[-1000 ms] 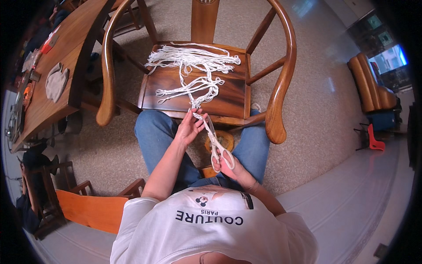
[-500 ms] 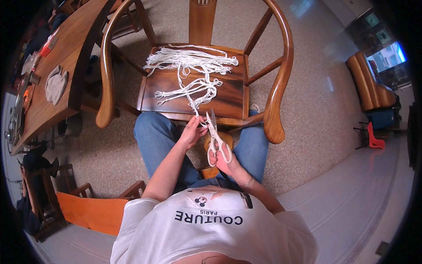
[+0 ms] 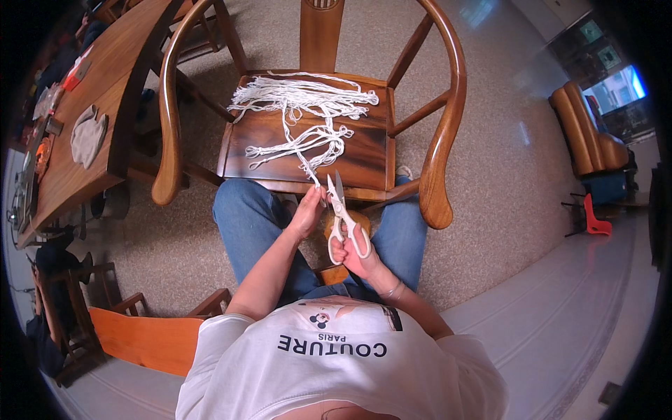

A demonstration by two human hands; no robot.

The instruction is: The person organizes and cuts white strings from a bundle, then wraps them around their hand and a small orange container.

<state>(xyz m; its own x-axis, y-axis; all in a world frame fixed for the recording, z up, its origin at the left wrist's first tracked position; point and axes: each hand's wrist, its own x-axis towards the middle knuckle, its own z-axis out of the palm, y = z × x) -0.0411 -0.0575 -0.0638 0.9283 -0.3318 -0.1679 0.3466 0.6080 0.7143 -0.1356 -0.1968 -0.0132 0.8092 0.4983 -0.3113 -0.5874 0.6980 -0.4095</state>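
Clock dirs = from ctr of view. Wooden table point(image 3: 129, 66) runs along your 10 o'clk; wooden armchair point(image 3: 372, 150) is at 12, curved arms to approx 11 & 1, seat edge just ahead of your knees. Brown leather seat point(image 3: 577, 129) sits well apart btwn 2 & 3, w/ small red chair point(image 3: 596, 224) at 3. Beige cloth point(image 3: 89, 138) lies on the table btwn 9 & 10.

White cord point(image 3: 308, 92) is on the armchair seat at 12: one thick bundle at the back, a looser looped one nearer you, its strands running to the front edge at approx 11.

Your L hand point(image 3: 306, 212), close to ctr on the 9 side, has fingers pinched on the cord's near end. Your R hand point(image 3: 360, 260), at 5, grips the scissors point(image 3: 339, 208) by the handles; blades slightly apart, tips toward 12, just beside L fingertips; can't tell if any strand's btwn them
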